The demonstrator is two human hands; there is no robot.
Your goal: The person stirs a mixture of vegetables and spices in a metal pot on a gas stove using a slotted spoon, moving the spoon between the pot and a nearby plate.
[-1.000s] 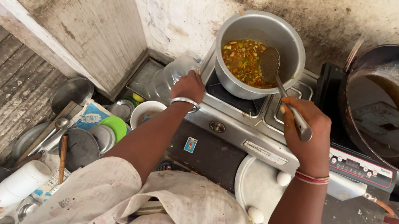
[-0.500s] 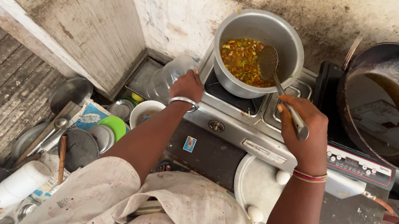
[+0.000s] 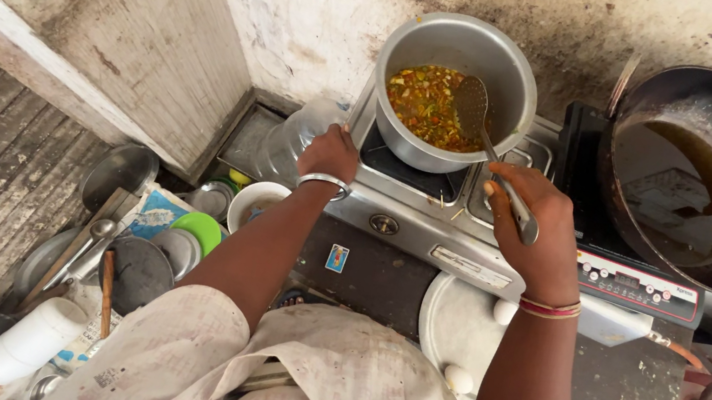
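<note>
Stirring a round grey metal pot (image 3: 454, 92) of chopped orange and green vegetables on a steel stove (image 3: 430, 206).

The right hand (image 3: 527, 216) is gripping a long metal ladle (image 3: 488, 135) at the pot's 5 o'clock, bowl sitting in the food. The left hand (image 3: 330, 154) is resting loosely curled on the stove's edge at 8 o'clock. A black wok (image 3: 707, 177) is standing at 3 o'clock.

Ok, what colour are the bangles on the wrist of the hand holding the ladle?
Red and gold bangles on the right hand, in the head view.
</note>
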